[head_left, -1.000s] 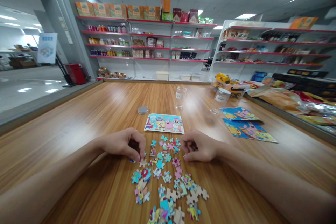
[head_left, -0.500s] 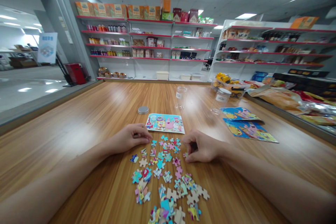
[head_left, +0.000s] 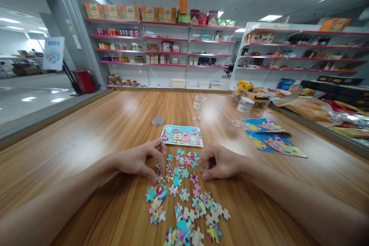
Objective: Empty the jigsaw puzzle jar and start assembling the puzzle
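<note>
Left hand (head_left: 138, 160) arched, fingers spread at edge of puzzle pieces (head_left: 183, 195); right hand (head_left: 223, 161) curled opposite, can't tell if pinching. Picture card (head_left: 182, 136) flat beyond, likely for easy viewing.

Orange boxes (head_left: 129, 12) atop red-edged shelves (head_left: 165, 71), yellow toy vehicles (head_left: 245, 85) in a clear bin (head_left: 239, 93), a standing signboard (head_left: 53, 54)

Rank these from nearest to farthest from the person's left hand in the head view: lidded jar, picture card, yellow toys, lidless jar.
From the left hand:
1. Picture card: just ahead, toward the right.
2. Lidless jar: beyond the card, slightly right.
3. Lidded jar: farther right.
4. Yellow toys: right, behind the lidded jar.
</note>
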Demonstrator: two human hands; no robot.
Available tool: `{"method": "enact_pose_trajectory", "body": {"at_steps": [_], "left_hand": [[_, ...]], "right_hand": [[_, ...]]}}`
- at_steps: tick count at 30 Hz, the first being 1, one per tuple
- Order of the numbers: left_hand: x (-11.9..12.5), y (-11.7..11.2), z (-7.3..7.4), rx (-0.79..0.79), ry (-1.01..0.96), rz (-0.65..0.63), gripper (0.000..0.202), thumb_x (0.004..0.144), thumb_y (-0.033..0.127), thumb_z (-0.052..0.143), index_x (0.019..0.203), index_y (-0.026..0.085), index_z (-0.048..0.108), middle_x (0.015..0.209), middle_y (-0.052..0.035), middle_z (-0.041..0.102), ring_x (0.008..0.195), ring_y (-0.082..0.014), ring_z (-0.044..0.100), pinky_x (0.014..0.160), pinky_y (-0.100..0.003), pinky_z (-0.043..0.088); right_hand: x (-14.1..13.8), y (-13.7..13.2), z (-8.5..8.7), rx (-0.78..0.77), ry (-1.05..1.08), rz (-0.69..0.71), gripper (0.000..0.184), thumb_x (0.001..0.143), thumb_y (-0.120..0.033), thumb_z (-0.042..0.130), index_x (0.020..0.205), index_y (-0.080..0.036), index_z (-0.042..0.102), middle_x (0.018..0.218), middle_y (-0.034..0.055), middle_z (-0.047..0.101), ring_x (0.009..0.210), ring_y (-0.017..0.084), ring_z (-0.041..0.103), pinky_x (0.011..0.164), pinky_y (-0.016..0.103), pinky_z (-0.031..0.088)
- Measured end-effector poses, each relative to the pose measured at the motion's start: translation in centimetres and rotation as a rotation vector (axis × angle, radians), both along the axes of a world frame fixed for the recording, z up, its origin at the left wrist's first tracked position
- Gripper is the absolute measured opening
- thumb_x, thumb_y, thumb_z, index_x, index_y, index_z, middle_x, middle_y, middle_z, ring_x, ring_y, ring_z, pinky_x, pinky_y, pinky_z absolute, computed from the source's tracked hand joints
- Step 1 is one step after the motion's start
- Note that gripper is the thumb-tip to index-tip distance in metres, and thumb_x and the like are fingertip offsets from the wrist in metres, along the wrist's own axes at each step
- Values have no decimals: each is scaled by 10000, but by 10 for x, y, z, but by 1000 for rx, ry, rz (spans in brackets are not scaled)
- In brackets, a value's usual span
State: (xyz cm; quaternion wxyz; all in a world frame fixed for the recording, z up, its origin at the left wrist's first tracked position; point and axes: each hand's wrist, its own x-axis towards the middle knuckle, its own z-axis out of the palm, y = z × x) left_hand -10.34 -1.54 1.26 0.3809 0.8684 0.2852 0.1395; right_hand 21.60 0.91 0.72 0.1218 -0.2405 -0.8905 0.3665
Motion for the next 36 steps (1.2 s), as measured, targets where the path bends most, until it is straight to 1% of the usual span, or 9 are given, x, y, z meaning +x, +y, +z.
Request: {"method": "enact_pose_trajectory", "body": {"at_steps": [3, 6, 10, 14, 20, 23, 28, 32, 36], "left_hand": [[-1, 1, -1, -26, -7, 1, 313, 735, 484, 835, 902, 231, 759, 1145, -41, 475, 1164, -220, 456, 1085, -328, 351], [-2, 2, -3, -74, -67, 35, 304, 752, 455, 828, 833, 183, 718, 1121, -42, 492, 1124, -209, 482, 1045, -317, 386], [1, 2, -5, -85, -122, 83, 296, 781, 443, 804, 797, 164, 707, 1089, -44, 508, 1078, -198, 506, 1008, -316, 415], [3, -1, -3, -5, -118, 45, 256, 800, 431, 786, 826, 182, 733, 1078, -46, 525, 1063, -196, 510, 1010, -312, 412], [2, -4, 3, 58, -58, -26, 166, 839, 360, 734, 942, 240, 784, 1120, -56, 501, 1104, -217, 490, 1059, -331, 375], [1, -4, 5, 46, -54, -41, 199, 839, 410, 733, 941, 250, 792, 1113, -57, 505, 1100, -221, 488, 1051, -333, 386], [3, -2, 1, 43, -99, -27, 236, 834, 455, 749, 904, 235, 798, 1081, -62, 536, 1070, -210, 507, 1011, -322, 420], [4, 0, -8, 36, -176, 40, 192, 837, 403, 766, 918, 235, 813, 1036, -65, 555, 989, -182, 546, 920, -287, 456], [3, 1, -11, 54, -171, 27, 163, 883, 323, 714, 1001, 258, 806, 1030, -72, 555, 939, -167, 556, 859, -263, 464]], "right_hand": [[-2, -1, 4, 120, -15, 82, 433, 823, -398, 675, 529, -137, 495, 486, -51, 428, 450, 45, 333, 440, 190, 235], [-2, -2, 6, 136, 8, 108, 398, 825, -371, 644, 532, -138, 511, 489, -43, 428, 448, 48, 347, 445, 193, 241], [-1, -4, 4, 55, 71, 117, 390, 804, -374, 639, 526, -144, 490, 478, -48, 397, 443, 50, 330, 427, 185, 232], [-1, -7, 4, -41, 69, 83, 287, 765, -364, 676, 634, -117, 613, 513, -41, 459, 448, 47, 360, 424, 168, 268], [-3, -9, 22, -262, -138, 134, 381, 665, -457, 790, 635, -131, 597, 518, -52, 489, 454, 51, 395, 426, 164, 286], [-7, -18, 35, -167, -309, 150, 400, 614, -453, 850, 628, -144, 595, 530, -64, 505, 451, 49, 401, 438, 177, 281], [-11, -29, 45, 11, -435, 122, 308, 570, -307, 897, 688, -165, 651, 598, -73, 576, 483, 50, 459, 473, 186, 304], [-6, -22, 41, -130, -444, 116, 263, 627, -291, 875, 757, -153, 692, 623, -54, 607, 507, 53, 499, 468, 159, 343], [2, -7, 31, -400, -419, 82, 259, 669, -307, 836, 797, -128, 699, 643, -18, 646, 520, 72, 563, 465, 153, 411]]}}
